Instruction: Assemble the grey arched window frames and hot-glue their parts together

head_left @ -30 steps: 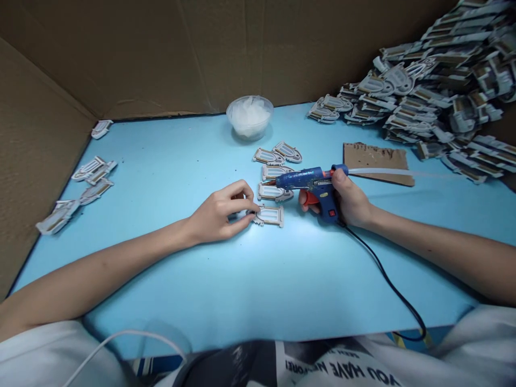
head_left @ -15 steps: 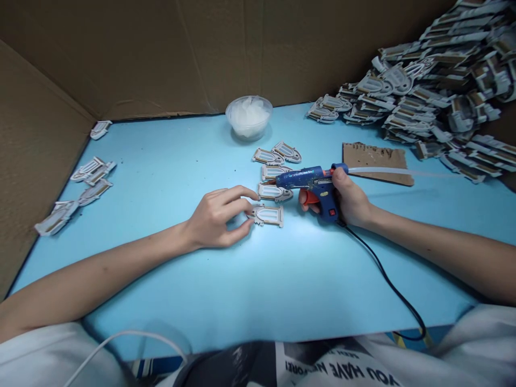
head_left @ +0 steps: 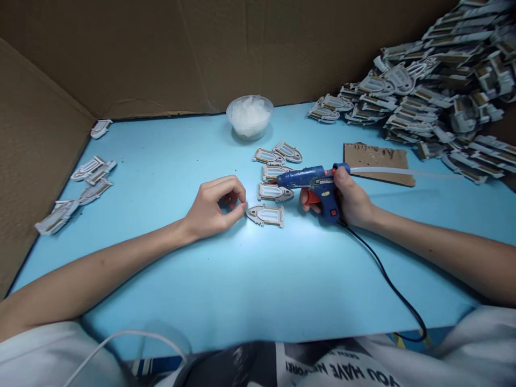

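My right hand grips a blue hot glue gun, a finger at its orange trigger. The nozzle points left, over the arch-shaped pieces, and a clear glue stick runs out of the back. My left hand is closed, thumb and index tips pinched together just left of the nearest arched piece. Whatever the pinch holds, if anything, is too small to make out. Another arched piece lies under the nozzle, with several more in a column behind it.
A clear bowl of white, translucent material stands at the back. Right of it are a cardboard scrap and a big heap of arched pieces. Several pieces lie at the left. The gun's black cord crosses the front edge. Cardboard walls enclose the table.
My left hand has drawn back slightly left from the nearest arched piece, and its spread fingers have curled into a pinch. The glue gun has stayed nearly still in my right hand.
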{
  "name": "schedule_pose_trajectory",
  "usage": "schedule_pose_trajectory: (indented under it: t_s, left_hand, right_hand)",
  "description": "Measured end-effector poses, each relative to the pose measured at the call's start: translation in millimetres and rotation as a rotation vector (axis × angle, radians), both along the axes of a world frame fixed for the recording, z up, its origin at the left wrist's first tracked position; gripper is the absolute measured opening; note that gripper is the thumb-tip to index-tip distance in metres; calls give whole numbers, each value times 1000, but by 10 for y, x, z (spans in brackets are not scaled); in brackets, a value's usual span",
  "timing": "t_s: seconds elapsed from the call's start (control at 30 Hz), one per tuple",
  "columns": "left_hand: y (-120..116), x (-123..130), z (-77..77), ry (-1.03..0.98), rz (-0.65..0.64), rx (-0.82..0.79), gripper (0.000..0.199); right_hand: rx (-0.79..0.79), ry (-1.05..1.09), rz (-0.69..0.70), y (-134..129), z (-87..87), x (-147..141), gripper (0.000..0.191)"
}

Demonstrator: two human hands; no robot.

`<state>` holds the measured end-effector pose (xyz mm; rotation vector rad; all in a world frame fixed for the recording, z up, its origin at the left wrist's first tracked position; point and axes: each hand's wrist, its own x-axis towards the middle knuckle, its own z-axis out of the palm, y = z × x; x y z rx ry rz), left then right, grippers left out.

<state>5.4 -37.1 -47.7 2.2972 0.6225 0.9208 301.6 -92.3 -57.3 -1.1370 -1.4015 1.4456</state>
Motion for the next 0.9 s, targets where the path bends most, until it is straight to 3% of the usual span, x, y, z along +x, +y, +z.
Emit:
schedule_pose_trajectory:
  t_s: [0.43, 0.67, 0.9]
  left_hand:
    - [6, -9, -19, 27, 21, -37, 7]
    - [19, 16, -11, 27, 137, -50, 6]
    - [44, 9, -27, 32, 134, -61, 9]
  right_hand:
    - [-2, -1, 12, 5, 4, 8, 81]
    - [-14, 3, -1, 1, -12, 11, 81]
    - [-9, 3, 1, 0, 6, 6, 80]
